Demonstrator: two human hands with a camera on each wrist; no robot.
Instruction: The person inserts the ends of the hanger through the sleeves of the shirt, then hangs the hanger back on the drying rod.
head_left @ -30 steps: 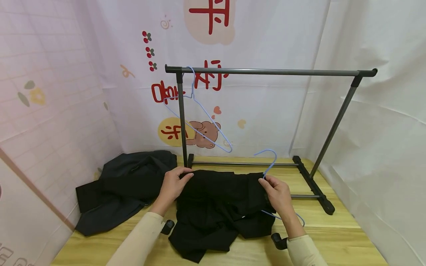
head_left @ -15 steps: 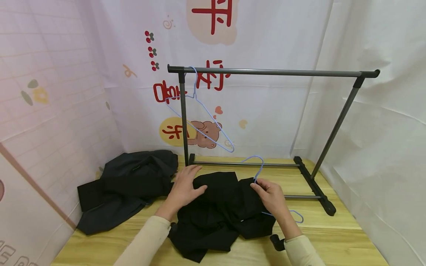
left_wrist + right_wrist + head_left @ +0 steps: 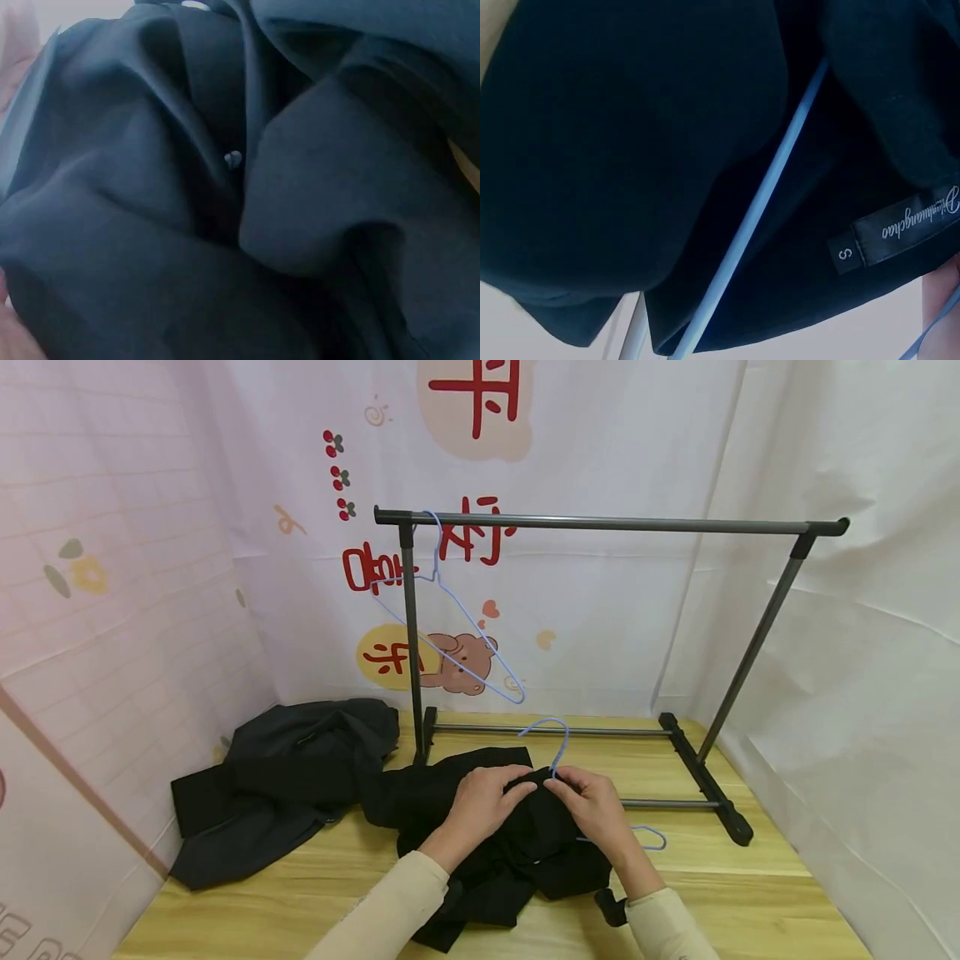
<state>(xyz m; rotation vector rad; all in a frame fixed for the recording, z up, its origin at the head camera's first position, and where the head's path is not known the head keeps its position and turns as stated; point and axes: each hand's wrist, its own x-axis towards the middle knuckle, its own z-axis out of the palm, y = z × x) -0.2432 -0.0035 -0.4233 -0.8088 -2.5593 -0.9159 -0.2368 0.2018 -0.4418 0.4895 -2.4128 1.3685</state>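
"Just above the right grip [image 3: 596, 810] a hook shows. What is it?"

"The top of a thin light-blue hanger [image 3: 565, 746]. The rest runs partly inside the black cloth garment [image 3: 558, 835]; one end pokes out to the right of that grip, and the right wrist view shows a bar near a black woven label [image 3: 907, 225]."

"How is that grip set?"

"Narrow: thumb and fingers pinch the garment's edge at the hook's base, presumably so cloth and hanger stay together."

"And the left grip [image 3: 483, 806]?"

"Just beside it, pinching the same edge, I'd judge to keep the cloth gathered near the hook. Below both grips the garment lies slack on the pale wood-grain table [image 3: 247, 927], which probably takes most of its weight."

"And beyond the grips?"

"A dark-grey tubular metal rack [image 3: 600, 522], its bar carrying a second light-blue hanger [image 3: 437, 564] by the hook. A crumpled dark-grey garment [image 3: 300, 785] lies left of the left grip, seemingly leaving room to work."
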